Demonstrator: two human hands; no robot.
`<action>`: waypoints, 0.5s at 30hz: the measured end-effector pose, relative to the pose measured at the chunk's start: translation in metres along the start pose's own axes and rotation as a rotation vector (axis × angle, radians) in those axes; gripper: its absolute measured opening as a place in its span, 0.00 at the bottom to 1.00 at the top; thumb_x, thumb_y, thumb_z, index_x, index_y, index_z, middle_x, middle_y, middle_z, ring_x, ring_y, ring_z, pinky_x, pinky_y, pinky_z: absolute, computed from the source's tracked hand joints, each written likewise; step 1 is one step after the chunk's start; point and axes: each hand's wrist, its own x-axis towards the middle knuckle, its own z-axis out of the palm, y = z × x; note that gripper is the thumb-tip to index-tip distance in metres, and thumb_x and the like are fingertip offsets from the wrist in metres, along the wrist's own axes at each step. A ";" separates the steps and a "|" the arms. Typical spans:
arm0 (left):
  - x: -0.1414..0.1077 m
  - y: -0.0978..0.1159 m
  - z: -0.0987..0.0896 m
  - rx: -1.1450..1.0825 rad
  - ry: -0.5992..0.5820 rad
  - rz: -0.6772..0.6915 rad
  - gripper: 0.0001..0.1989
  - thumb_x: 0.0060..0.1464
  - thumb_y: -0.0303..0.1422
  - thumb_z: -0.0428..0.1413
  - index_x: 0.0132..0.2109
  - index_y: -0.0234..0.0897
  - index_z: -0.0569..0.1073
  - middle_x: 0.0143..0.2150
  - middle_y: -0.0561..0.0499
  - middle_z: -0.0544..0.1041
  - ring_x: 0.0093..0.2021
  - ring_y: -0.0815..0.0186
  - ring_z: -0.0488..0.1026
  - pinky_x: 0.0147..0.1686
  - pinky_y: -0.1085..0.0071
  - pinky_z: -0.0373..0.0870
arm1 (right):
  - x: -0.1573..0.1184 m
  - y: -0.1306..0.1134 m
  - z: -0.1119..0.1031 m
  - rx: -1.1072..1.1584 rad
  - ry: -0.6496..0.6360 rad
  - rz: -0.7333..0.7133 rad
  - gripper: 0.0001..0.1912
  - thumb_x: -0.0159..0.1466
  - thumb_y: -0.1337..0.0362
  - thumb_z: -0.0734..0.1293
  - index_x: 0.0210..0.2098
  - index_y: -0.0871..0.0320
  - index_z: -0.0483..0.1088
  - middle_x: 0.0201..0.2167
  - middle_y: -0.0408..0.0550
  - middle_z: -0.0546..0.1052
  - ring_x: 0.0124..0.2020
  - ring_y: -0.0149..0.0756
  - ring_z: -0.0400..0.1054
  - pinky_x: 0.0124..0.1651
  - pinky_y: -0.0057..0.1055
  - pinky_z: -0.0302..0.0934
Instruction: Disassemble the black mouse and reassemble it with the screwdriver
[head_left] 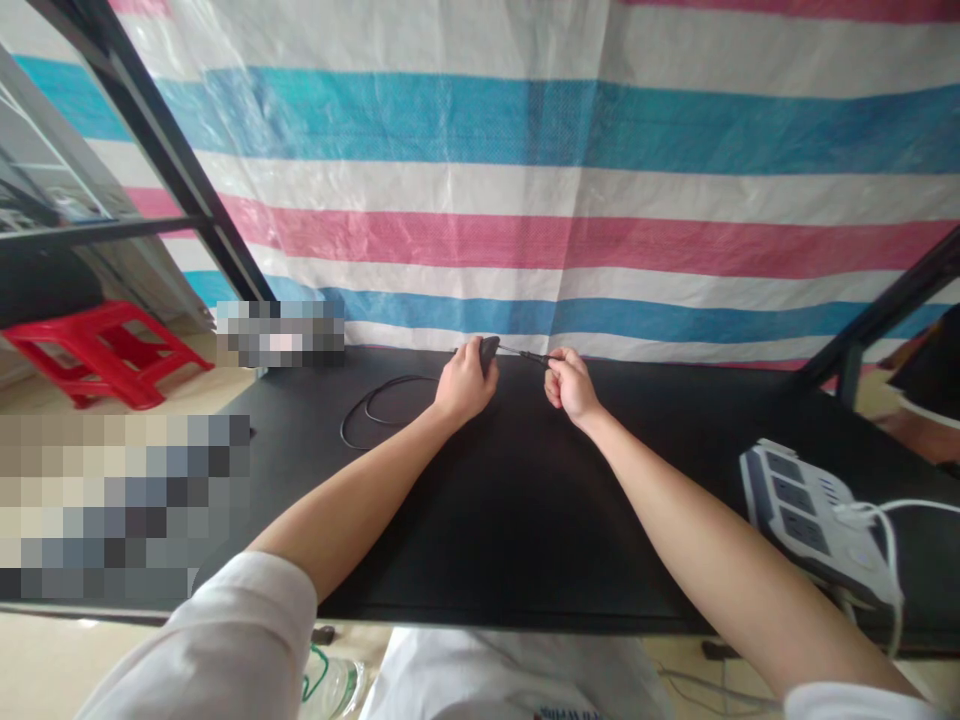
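Note:
My left hand point(465, 382) is closed around a black computer mouse point(489, 351), held tilted on its side above the far part of the black table point(495, 530). From behind that hand a thin black cable point(367, 412) runs out and lies in loops on the tabletop. Fingers pinched, my right hand point(571, 384) grips the dark handle of a screwdriver point(534, 357). Its slim metal shaft points left at the mouse, and the tip meets or nearly meets it; the exact contact is too small to make out.
A white power strip point(806, 515) with plugged-in white cords sits at the table's right. Striped plastic sheeting point(480, 240) hangs along the back edge. Dark metal posts point(217, 250) rise at both sides. A red stool point(112, 345) stands on the floor at left. Two areas at left are pixelated.

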 end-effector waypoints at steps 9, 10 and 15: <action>0.000 -0.005 0.003 -0.018 0.007 0.011 0.24 0.59 0.36 0.51 0.60 0.30 0.65 0.53 0.34 0.76 0.50 0.49 0.77 0.52 0.54 0.73 | 0.001 0.001 -0.002 -0.066 -0.025 0.009 0.19 0.58 0.46 0.62 0.35 0.50 0.51 0.09 0.27 0.63 0.09 0.29 0.57 0.14 0.23 0.45; -0.001 -0.005 0.003 -0.022 0.010 0.015 0.24 0.59 0.36 0.51 0.60 0.31 0.65 0.53 0.35 0.76 0.50 0.50 0.77 0.52 0.54 0.73 | 0.002 0.002 -0.002 -0.080 -0.016 0.000 0.20 0.59 0.44 0.62 0.35 0.50 0.51 0.09 0.27 0.63 0.09 0.29 0.57 0.14 0.23 0.46; 0.000 -0.006 0.002 -0.027 0.019 0.014 0.24 0.59 0.36 0.51 0.60 0.31 0.65 0.52 0.35 0.77 0.50 0.50 0.77 0.52 0.54 0.73 | 0.002 0.006 -0.001 -0.152 0.004 -0.051 0.23 0.61 0.39 0.61 0.34 0.51 0.52 0.08 0.26 0.61 0.07 0.28 0.56 0.14 0.24 0.48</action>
